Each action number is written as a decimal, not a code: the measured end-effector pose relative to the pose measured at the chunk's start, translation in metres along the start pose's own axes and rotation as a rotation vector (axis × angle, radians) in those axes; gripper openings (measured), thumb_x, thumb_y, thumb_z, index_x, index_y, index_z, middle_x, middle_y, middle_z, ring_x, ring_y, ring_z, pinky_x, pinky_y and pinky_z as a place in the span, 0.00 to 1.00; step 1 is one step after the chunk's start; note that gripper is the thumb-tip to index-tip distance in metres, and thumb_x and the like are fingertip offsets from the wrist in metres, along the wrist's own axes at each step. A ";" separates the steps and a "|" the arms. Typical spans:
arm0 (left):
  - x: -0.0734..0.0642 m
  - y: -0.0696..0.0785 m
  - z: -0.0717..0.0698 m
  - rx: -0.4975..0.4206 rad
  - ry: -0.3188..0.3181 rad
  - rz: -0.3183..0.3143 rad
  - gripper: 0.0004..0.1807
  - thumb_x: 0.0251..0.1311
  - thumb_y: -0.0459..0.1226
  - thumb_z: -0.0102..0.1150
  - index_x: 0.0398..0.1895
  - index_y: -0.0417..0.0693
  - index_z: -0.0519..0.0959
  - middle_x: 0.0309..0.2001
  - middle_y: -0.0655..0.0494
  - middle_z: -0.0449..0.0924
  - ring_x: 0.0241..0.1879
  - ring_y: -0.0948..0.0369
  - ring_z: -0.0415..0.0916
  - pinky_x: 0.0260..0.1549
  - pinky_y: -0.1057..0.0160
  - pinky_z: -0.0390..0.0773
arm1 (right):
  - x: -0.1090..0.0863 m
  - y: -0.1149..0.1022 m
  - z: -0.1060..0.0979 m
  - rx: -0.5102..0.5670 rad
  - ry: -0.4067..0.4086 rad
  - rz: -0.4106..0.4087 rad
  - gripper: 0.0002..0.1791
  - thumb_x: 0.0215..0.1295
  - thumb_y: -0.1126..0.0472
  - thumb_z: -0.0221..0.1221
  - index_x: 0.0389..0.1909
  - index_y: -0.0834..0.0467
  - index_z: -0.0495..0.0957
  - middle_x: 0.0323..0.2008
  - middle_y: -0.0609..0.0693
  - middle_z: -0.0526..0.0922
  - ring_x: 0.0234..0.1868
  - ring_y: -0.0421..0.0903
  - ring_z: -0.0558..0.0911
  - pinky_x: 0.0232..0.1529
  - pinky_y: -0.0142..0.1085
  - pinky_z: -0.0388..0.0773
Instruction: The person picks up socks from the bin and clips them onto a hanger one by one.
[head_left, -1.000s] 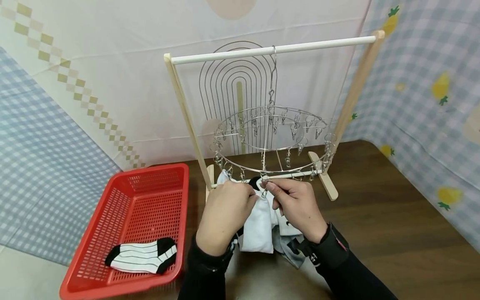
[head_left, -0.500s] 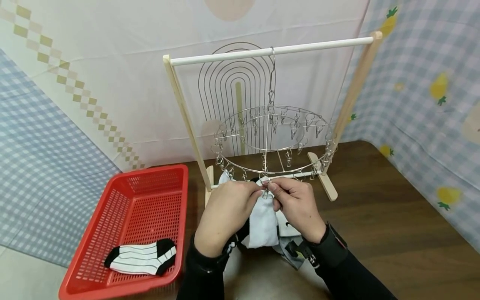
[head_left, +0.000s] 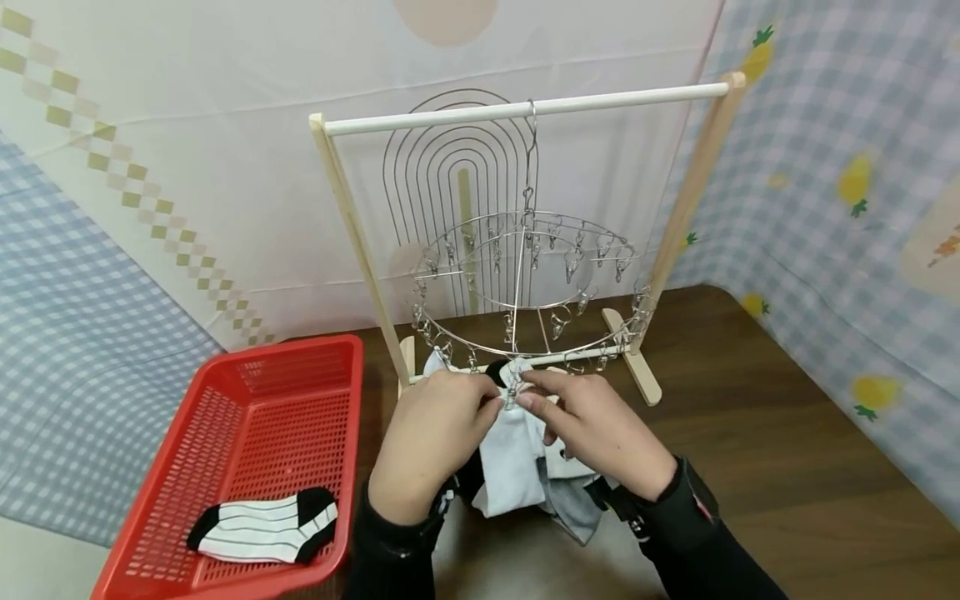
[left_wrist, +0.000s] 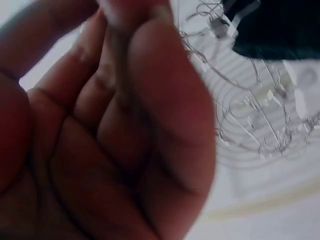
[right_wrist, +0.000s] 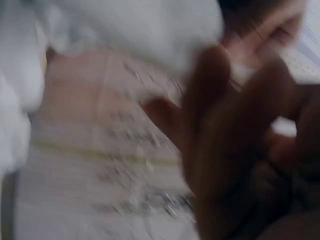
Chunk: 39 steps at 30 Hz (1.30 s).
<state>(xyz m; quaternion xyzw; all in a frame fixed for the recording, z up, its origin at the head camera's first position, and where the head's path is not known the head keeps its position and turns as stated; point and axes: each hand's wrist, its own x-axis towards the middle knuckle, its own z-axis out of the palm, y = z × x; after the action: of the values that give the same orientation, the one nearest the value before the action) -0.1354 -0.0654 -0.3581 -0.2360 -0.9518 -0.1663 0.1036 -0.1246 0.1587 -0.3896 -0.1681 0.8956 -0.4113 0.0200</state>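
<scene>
White fabric sock [head_left: 510, 467] hangs by a metal clip [head_left: 513, 392] under the round wire hanger's [head_left: 514, 353] front edge, left fingers [head_left: 487, 415] pinching its top, seemingly for steadiness; right fingers [head_left: 546, 412] slightly parted, grip unclear.

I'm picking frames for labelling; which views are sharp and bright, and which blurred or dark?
Head view: bright, fairly sharp, red basket, striped sock and wire hanger clear; left wrist view: left hand dark and soft against a bright background; right wrist view: right hand shadowed, white cloth badly blurred.

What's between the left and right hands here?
Between the left hand and right hand: a metal clip and a white sock, in the head view.
</scene>
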 end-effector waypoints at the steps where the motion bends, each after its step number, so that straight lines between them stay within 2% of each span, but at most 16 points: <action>1: -0.002 -0.002 -0.001 0.011 -0.008 -0.009 0.08 0.75 0.39 0.70 0.35 0.59 0.92 0.30 0.64 0.90 0.29 0.62 0.84 0.28 0.55 0.80 | -0.002 -0.001 -0.004 -0.037 -0.031 -0.002 0.25 0.90 0.44 0.57 0.74 0.54 0.84 0.28 0.41 0.88 0.23 0.39 0.83 0.30 0.34 0.80; 3: -0.004 -0.006 -0.004 0.025 -0.020 -0.037 0.06 0.73 0.39 0.71 0.37 0.59 0.93 0.32 0.63 0.92 0.32 0.61 0.86 0.30 0.52 0.82 | -0.007 -0.002 -0.013 -0.095 -0.058 -0.017 0.22 0.89 0.44 0.58 0.68 0.53 0.87 0.31 0.40 0.90 0.27 0.37 0.85 0.34 0.34 0.82; 5: -0.007 -0.010 -0.007 0.029 -0.021 -0.069 0.05 0.72 0.38 0.71 0.40 0.60 0.93 0.36 0.63 0.94 0.35 0.59 0.89 0.32 0.49 0.85 | -0.012 0.002 -0.022 -0.131 -0.049 -0.043 0.16 0.89 0.47 0.60 0.60 0.49 0.90 0.36 0.39 0.91 0.31 0.33 0.86 0.37 0.34 0.82; 6: -0.009 -0.012 -0.008 0.026 -0.010 -0.080 0.05 0.72 0.38 0.71 0.41 0.60 0.93 0.37 0.63 0.94 0.36 0.59 0.90 0.32 0.47 0.86 | -0.014 0.004 -0.026 -0.147 -0.039 -0.057 0.13 0.88 0.49 0.60 0.56 0.48 0.91 0.39 0.38 0.91 0.33 0.32 0.86 0.39 0.34 0.82; 8: -0.011 -0.014 -0.010 0.023 0.062 -0.073 0.04 0.72 0.38 0.72 0.42 0.59 0.93 0.38 0.62 0.95 0.35 0.57 0.91 0.30 0.46 0.86 | -0.017 0.011 -0.033 -0.169 -0.033 -0.063 0.10 0.88 0.52 0.61 0.52 0.45 0.91 0.40 0.37 0.91 0.37 0.30 0.86 0.41 0.34 0.83; 10: -0.013 -0.015 -0.008 0.006 0.202 -0.010 0.02 0.71 0.38 0.75 0.42 0.57 0.93 0.38 0.61 0.95 0.33 0.56 0.91 0.28 0.48 0.87 | -0.019 0.019 -0.038 -0.195 -0.035 -0.059 0.09 0.88 0.53 0.61 0.51 0.43 0.90 0.40 0.35 0.90 0.39 0.29 0.85 0.42 0.34 0.82; 13: -0.010 -0.011 -0.002 -0.045 0.440 0.164 0.03 0.70 0.37 0.78 0.43 0.51 0.93 0.41 0.57 0.95 0.37 0.57 0.94 0.34 0.55 0.93 | -0.021 0.029 -0.042 -0.205 -0.042 -0.062 0.10 0.88 0.54 0.60 0.48 0.41 0.91 0.37 0.33 0.88 0.35 0.30 0.82 0.40 0.33 0.79; 15: -0.005 -0.006 0.005 -0.069 0.525 0.281 0.08 0.68 0.36 0.80 0.48 0.49 0.93 0.48 0.55 0.95 0.43 0.58 0.95 0.42 0.60 0.94 | -0.022 0.035 -0.044 -0.201 -0.014 -0.099 0.10 0.87 0.55 0.62 0.46 0.40 0.90 0.34 0.33 0.86 0.32 0.31 0.79 0.38 0.32 0.77; 17: 0.002 -0.001 0.014 -0.071 0.534 0.354 0.12 0.70 0.36 0.79 0.54 0.48 0.92 0.55 0.54 0.95 0.48 0.58 0.96 0.47 0.63 0.94 | -0.023 0.038 -0.046 -0.192 0.054 -0.160 0.10 0.85 0.58 0.64 0.43 0.40 0.90 0.32 0.33 0.85 0.30 0.32 0.77 0.35 0.32 0.76; 19: 0.008 0.003 0.022 -0.054 0.506 0.375 0.16 0.71 0.37 0.78 0.59 0.49 0.91 0.59 0.54 0.94 0.49 0.59 0.96 0.46 0.64 0.93 | -0.022 0.039 -0.048 -0.186 0.153 -0.233 0.10 0.82 0.61 0.68 0.44 0.41 0.91 0.34 0.33 0.87 0.31 0.31 0.78 0.35 0.30 0.77; 21: 0.011 0.003 0.028 -0.030 0.488 0.361 0.17 0.71 0.38 0.79 0.60 0.52 0.91 0.58 0.56 0.94 0.46 0.59 0.96 0.42 0.63 0.93 | -0.019 0.039 -0.050 -0.213 0.263 -0.313 0.11 0.77 0.65 0.72 0.47 0.43 0.91 0.38 0.36 0.87 0.31 0.34 0.77 0.35 0.28 0.75; 23: 0.013 0.002 0.031 -0.005 0.495 0.329 0.14 0.70 0.37 0.79 0.57 0.53 0.92 0.53 0.59 0.94 0.42 0.59 0.96 0.37 0.61 0.93 | -0.014 0.039 -0.050 -0.280 0.361 -0.385 0.15 0.72 0.67 0.75 0.52 0.46 0.92 0.45 0.41 0.88 0.38 0.37 0.79 0.39 0.28 0.74; 26: 0.013 -0.003 0.030 0.004 0.527 0.296 0.08 0.70 0.36 0.78 0.49 0.53 0.94 0.44 0.61 0.93 0.37 0.59 0.94 0.33 0.60 0.91 | -0.002 0.039 -0.048 -0.408 0.454 -0.475 0.23 0.64 0.70 0.79 0.58 0.50 0.91 0.56 0.51 0.87 0.47 0.47 0.82 0.46 0.36 0.75; 29: 0.013 -0.008 0.028 -0.001 0.536 0.290 0.03 0.72 0.35 0.77 0.45 0.52 0.93 0.41 0.61 0.92 0.36 0.59 0.93 0.33 0.59 0.91 | 0.007 0.040 -0.043 -0.460 0.480 -0.505 0.24 0.61 0.70 0.81 0.57 0.51 0.92 0.58 0.52 0.90 0.55 0.52 0.84 0.48 0.42 0.77; 34: 0.013 -0.013 0.024 -0.001 0.523 0.266 0.02 0.72 0.37 0.77 0.44 0.52 0.93 0.39 0.61 0.92 0.36 0.59 0.92 0.35 0.57 0.91 | 0.013 0.042 -0.034 -0.434 0.484 -0.493 0.16 0.64 0.69 0.79 0.50 0.51 0.94 0.46 0.45 0.94 0.45 0.45 0.81 0.44 0.38 0.74; 39: 0.016 -0.009 0.025 -0.021 0.511 0.281 0.05 0.69 0.36 0.79 0.45 0.54 0.94 0.42 0.61 0.92 0.37 0.60 0.93 0.34 0.58 0.91 | 0.009 0.043 -0.031 -0.426 0.525 -0.503 0.13 0.64 0.70 0.79 0.46 0.52 0.94 0.41 0.45 0.94 0.40 0.41 0.75 0.42 0.32 0.67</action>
<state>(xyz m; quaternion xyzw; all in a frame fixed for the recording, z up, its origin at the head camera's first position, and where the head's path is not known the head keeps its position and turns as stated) -0.1565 -0.0574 -0.3795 -0.3169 -0.8511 -0.2141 0.3597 -0.1508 0.2048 -0.4000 -0.2713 0.8666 -0.2377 -0.3449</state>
